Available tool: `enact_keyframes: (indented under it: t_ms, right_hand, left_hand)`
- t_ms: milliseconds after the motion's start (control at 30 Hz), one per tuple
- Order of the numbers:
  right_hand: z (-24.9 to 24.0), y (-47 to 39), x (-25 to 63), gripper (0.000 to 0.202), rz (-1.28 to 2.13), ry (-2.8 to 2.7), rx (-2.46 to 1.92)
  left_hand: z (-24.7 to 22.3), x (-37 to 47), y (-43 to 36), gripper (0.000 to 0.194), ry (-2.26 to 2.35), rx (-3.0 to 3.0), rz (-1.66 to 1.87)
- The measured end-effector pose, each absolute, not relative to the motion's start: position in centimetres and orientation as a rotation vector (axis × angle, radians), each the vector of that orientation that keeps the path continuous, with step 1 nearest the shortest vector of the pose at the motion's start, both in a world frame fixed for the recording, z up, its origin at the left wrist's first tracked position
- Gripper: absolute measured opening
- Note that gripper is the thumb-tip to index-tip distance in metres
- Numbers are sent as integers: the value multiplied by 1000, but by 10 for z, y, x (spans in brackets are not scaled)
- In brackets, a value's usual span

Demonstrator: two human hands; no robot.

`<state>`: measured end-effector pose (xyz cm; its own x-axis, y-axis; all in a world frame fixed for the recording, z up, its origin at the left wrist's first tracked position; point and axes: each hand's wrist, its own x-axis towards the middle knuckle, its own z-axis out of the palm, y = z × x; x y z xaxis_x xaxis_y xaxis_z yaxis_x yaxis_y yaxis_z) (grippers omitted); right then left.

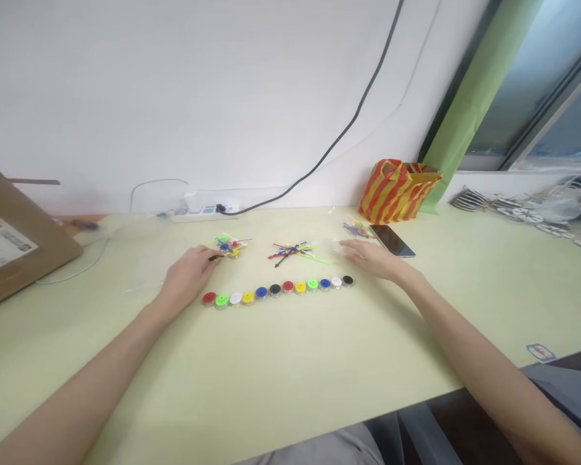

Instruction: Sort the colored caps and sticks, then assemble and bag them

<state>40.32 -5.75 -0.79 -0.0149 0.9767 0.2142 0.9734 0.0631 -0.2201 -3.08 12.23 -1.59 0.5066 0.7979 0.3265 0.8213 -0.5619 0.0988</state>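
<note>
My left hand [191,274] is closed, with a small black plastic piece [215,258] at its fingertips. Right beside it lies a little pile of coloured plastic parts [228,245]. My right hand [370,259] rests low over the table, fingers stretched out, next to a clear plastic bag [337,246]. Between the hands is a heap of thin coloured plastic clock-hand-like pointers [295,250]. Closer to me runs a slightly curved row of several small round pieces with coloured tops, among them a red one [210,298], a blue one [262,293] and a black one [348,281].
A phone [392,240] and a bag of small parts [357,228] lie beyond my right hand, near a red-and-yellow striped bag [397,192]. At left stands a cardboard box [19,239]. A power strip [206,212] with a black cable [339,137] sits by the wall.
</note>
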Motion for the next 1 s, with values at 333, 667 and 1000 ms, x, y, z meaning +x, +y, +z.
enact_keyframes:
  t_ms: [333, 667, 1000]
  right_hand:
    - [-25, -51, 401, 56, 99, -1916, -2249]
    - [-10, -47, 405, 27, -88, -1674, -2312]
    - [34, -61, 370, 30, 593, -1054, -1232]
  left_hand:
    - [-16, -30, 119, 39, -1455, -2618, -581]
    - [-16, -26, 116, 40, -1490, -2681, -724]
    - [9, -15, 85, 49, -1134, -2733, -1116]
